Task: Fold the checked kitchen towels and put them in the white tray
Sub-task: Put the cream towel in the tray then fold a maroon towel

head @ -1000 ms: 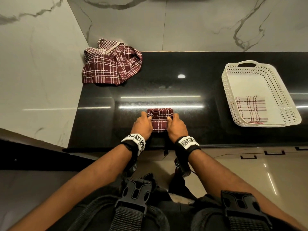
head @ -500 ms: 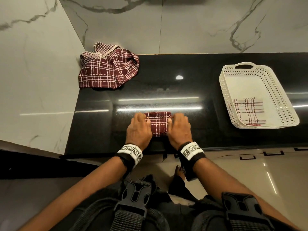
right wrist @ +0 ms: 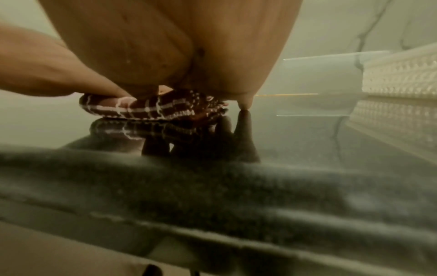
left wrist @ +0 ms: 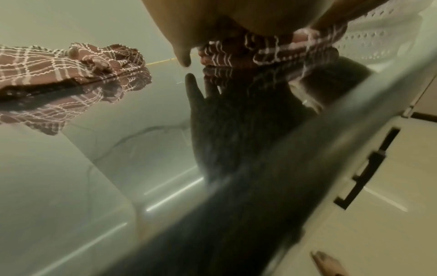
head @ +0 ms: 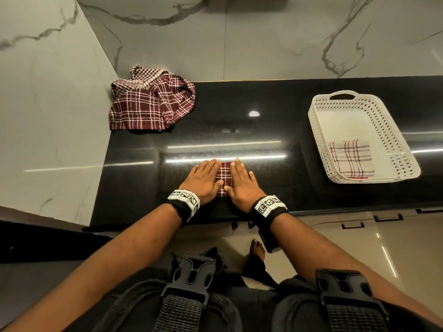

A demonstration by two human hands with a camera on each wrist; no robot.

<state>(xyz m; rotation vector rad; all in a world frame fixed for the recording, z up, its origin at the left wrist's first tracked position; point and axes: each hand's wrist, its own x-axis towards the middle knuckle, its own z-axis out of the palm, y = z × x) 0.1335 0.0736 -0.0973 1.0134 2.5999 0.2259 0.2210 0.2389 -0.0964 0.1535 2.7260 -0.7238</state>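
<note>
A small folded maroon checked towel (head: 224,176) lies on the black counter (head: 275,188) near its front edge. My left hand (head: 206,177) and right hand (head: 241,179) lie flat on it side by side, fingers straight, pressing it down; only a strip of cloth shows between them. The wrist views show the folded maroon towel (left wrist: 267,54) (right wrist: 151,108) squeezed under my palms. An unfolded heap of maroon checked towels (head: 151,100) (left wrist: 59,65) sits at the counter's back left corner. The white perforated tray (head: 393,130) stands at the right, with a folded white checked towel (head: 348,158) inside.
Marble walls bound the counter at the back and on the left. The counter's front edge (head: 335,212) runs just behind my wrists, with cabinet handles (head: 352,226) below it. My bare foot (head: 257,250) shows on the floor.
My hands went from gripping the folded maroon towel's sides with curled fingers to lying flat on top of it. The towel is mostly covered now.
</note>
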